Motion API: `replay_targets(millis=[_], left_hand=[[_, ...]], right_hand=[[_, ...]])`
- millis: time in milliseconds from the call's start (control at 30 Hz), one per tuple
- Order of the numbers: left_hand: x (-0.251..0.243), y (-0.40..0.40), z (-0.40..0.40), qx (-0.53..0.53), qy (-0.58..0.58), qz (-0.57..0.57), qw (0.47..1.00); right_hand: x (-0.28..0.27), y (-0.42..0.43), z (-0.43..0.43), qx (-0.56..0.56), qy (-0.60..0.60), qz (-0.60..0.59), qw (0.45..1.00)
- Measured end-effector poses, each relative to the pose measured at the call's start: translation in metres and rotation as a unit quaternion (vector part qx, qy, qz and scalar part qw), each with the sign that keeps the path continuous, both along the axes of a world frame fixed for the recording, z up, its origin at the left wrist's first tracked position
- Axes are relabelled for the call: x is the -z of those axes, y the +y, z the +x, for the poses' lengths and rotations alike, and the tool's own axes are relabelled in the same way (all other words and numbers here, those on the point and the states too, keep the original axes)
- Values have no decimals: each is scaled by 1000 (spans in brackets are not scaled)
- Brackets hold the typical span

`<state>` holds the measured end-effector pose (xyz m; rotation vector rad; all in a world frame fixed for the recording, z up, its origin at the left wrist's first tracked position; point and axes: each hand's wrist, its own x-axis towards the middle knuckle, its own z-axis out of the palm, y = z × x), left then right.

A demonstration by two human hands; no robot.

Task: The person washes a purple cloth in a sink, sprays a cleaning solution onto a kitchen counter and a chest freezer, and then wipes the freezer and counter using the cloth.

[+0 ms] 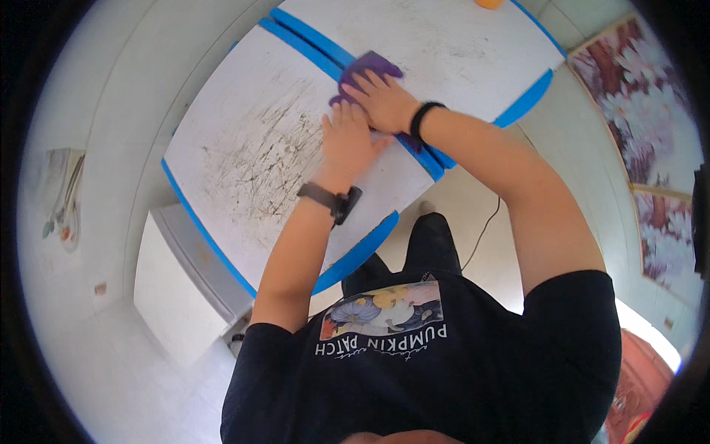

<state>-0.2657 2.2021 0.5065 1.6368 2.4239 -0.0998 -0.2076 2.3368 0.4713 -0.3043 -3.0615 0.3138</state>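
Observation:
Two white desks with blue edging stand side by side: the near-left desktop [233,127] bears dark scratches and stains, and the far-right desktop [444,39] has fainter marks. A purple cloth [373,60] lies over the blue edges where they meet. My right hand [388,105] rests flat on the cloth, fingers spread, a black band at its wrist. Beside it, my left hand [348,139] lies palm down with its fingertips at the cloth's near edge; it is slightly blurred and wears a black watch. The cloth beneath my hands is partly hidden.
An orange object [489,3] sits at the far desk's top edge. Left of the desks stands a white cabinet with a grey top [191,255]. A dark cable [488,225] runs down at the right of my legs. Floral panels [638,94] are at the right.

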Motion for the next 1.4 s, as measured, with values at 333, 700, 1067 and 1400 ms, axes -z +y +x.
replay_targets(millis=[333,700,1067,1400], left_hand=[[1,98,-122,-142,-45,61,987],[-19,-20,111,59,-167,-21,984],[41,43,-113,-42,-23,152,987],[-32,88,103,143,-67,-40,987]], right_hand=[[13,76,-137,-26,2,10,1000],[-26,-1,146,-111,-5,-55,992],[-19,35,-94,0,62,-51,997],[2,46,150,144,136,-90,976]])
